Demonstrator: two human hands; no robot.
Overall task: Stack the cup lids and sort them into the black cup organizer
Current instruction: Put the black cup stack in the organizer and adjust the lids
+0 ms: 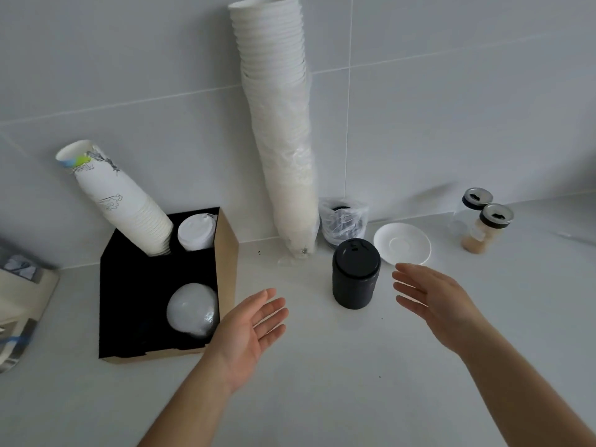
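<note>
left hand: palm inward, fingers spread, empty | right hand: palm inward, fingers spread, empty

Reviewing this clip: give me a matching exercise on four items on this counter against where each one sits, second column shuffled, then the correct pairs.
Things:
1. black lid stack
2. white lid stack
3. white saucer
4. clear dome lids

Places:
A. back right compartment of the black organizer
B. counter, between both open hands
C. front right compartment of the organizer
D. counter, behind the right hand

Pairs: 1-B, 2-A, 3-D, 4-C
</note>
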